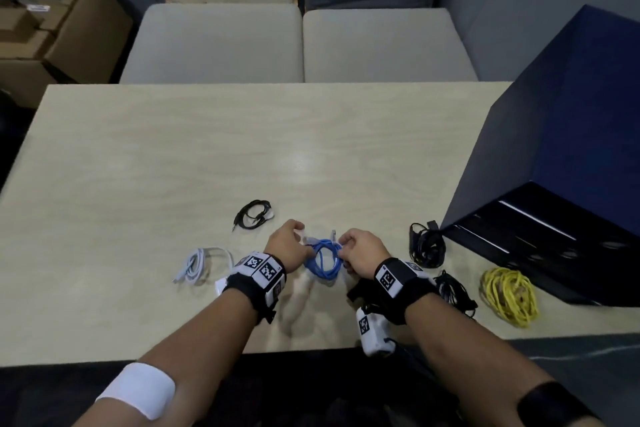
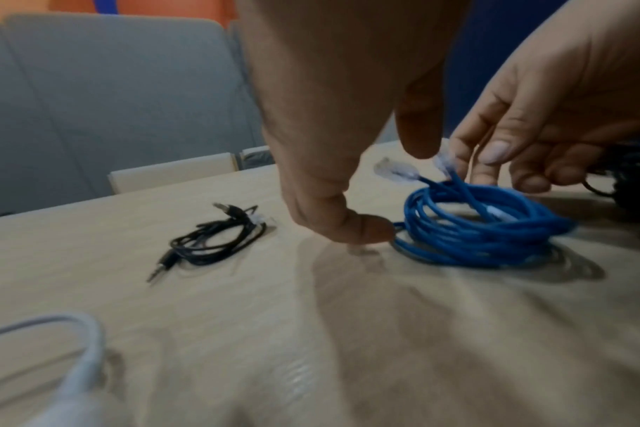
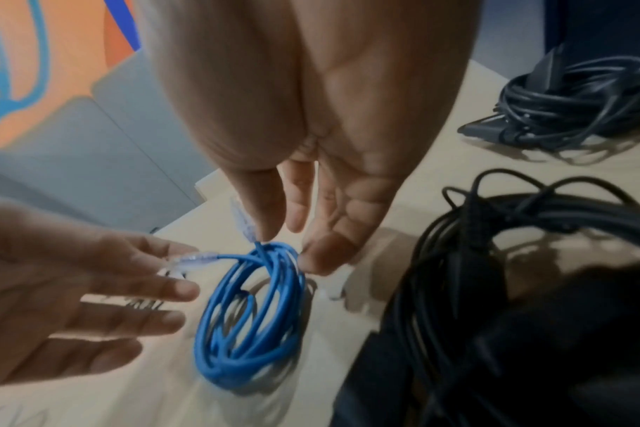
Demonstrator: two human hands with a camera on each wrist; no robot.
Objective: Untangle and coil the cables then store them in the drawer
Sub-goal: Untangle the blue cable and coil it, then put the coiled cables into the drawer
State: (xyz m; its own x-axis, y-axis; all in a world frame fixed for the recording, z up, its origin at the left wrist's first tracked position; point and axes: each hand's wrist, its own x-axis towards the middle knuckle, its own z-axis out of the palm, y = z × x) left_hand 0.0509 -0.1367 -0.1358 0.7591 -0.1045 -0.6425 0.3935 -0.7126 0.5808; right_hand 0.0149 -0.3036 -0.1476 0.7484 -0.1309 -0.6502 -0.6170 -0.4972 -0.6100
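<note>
A blue network cable (image 1: 323,262) wound into a coil sits near the front middle of the table (image 1: 173,156), with its clear plugs (image 2: 395,172) sticking out on top. My right hand (image 3: 291,245) pinches the top of the coil between thumb and fingers, just below one plug. My left hand (image 3: 172,289) hovers at the coil's left side with its fingers spread and nearly straight. Its thumb (image 2: 366,231) touches the coil's edge. The dark blue drawer cabinet (image 1: 561,166) stands at the table's right.
A thin black audio cable (image 1: 252,215) lies beyond my left hand and a white cable (image 1: 204,265) to its left. Two black cable bundles (image 1: 427,248) (image 1: 453,291) and a yellow coil (image 1: 509,295) lie right of my right hand. Grey seats (image 1: 298,42) stand behind the table.
</note>
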